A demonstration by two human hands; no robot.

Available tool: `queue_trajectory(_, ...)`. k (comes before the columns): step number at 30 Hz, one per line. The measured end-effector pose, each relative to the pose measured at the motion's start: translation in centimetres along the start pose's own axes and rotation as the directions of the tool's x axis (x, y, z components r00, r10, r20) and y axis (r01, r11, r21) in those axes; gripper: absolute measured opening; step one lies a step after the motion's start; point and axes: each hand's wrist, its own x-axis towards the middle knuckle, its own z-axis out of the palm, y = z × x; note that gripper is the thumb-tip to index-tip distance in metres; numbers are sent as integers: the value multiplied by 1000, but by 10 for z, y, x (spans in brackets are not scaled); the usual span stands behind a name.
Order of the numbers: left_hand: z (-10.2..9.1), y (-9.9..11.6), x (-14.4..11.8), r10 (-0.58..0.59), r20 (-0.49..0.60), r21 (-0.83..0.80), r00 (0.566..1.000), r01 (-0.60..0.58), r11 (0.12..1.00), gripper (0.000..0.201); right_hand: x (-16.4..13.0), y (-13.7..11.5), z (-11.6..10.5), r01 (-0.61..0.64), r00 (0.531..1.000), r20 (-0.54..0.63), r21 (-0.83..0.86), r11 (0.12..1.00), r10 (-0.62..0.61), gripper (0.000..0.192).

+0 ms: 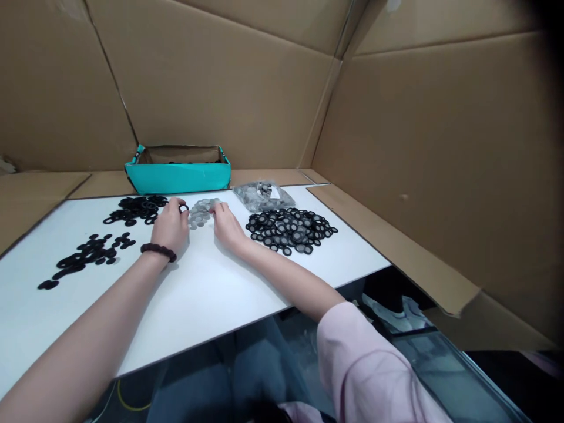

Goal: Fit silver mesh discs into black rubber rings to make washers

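My left hand (pixel 171 226) rests on the white table (pixel 198 294) and pinches a black rubber ring (pixel 183 207) at its fingertips. A dark bead bracelet circles that wrist. My right hand (pixel 227 224) lies just right of it, fingers touching a small pile of grey mesh discs (pixel 201 212). Left of my left hand lies a heap of black rings (pixel 138 209). Right of my right hand sits a pile of black rings fitted with mesh (pixel 291 229).
A teal fabric bin (pixel 178 170) stands at the table's back edge. A clear bag of mesh discs (pixel 261 195) lies behind the right pile. More black rings (pixel 88 255) are scattered at the left. Cardboard walls enclose the table on all sides.
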Motion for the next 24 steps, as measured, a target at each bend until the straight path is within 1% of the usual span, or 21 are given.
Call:
queue_trajectory(3, 2, 7, -5, -69, 88, -168, 994, 83, 982, 26, -25, -6, -2, -12, 1000, -7, 190, 982, 13, 18)
queue_trajectory(6, 8, 15, -12, -105, 206, -385, 973, 179, 905, 25, -39, -8, 0, -117, 993, 61, 389, 914, 101, 11)
queue_trajectory(8, 11, 20, -17, -90, 260, -461, 961, 205, 863, 26, -39, -6, 3, -215, 976, 129, 511, 832, 174, 9)
queue_trajectory(9, 12, 21, -18, -77, 272, -473, 959, 203, 858, 27, -37, -5, 4, -269, 963, 165, 566, 780, 213, 8)
queue_trajectory(11, 14, 23, -20, -50, 280, -474, 959, 183, 861, 30, -31, -2, 3, -367, 930, 239, 655, 661, 279, 10)
queue_trajectory(13, 14, 24, -21, -35, 269, -487, 962, 167, 857, 32, -25, 0, 0, -430, 901, 299, 720, 545, 316, 12)
queue_trajectory(16, 14, 22, -20, -37, 265, -519, 963, 175, 837, 31, -20, 3, -7, -477, 877, 385, 776, 413, 289, 12)
queue_trajectory(18, 13, 21, -19, -14, 289, -520, 957, 169, 837, 24, -19, 5, -11, -499, 867, 443, 783, 372, 231, 8)
queue_trajectory(19, 13, 21, -19, 2, 304, -516, 953, 163, 841, 22, -19, 6, -12, -506, 862, 466, 780, 369, 197, 7)
queue_trajectory(22, 10, 24, -20, 24, 328, -521, 944, 160, 838, 21, -18, 11, -13, -521, 846, 522, 760, 388, 113, 19)
queue_trajectory(24, 8, 26, -20, 17, 339, -540, 941, 180, 822, 22, -17, 14, -14, -532, 834, 545, 749, 394, 91, 23)
